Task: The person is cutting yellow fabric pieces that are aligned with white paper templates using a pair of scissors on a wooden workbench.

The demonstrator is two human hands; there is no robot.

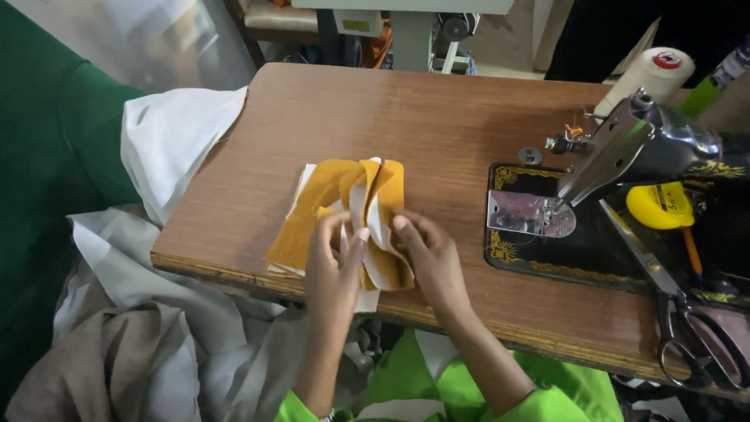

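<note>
two hands, left hand and right hand, each grip clamped on one stack of mustard-and-white fabric pieces.

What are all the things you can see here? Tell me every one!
fabric pieces: a small stack, mustard and white, near the front edge of the table
table: one, brown wood
white cloth: one, draped over the table's left edge
grey cloth: a heap, grey and beige, lower left
green fabric: one, far left
sewing machine: one, black and silver, right side of table
thread cone: one, cream, behind the machine
tape measure: one, yellow, on the machine bed
scissors: one pair, dark handles, right edge
left hand: pinching the fabric pieces
right hand: pinching the fabric pieces
</note>
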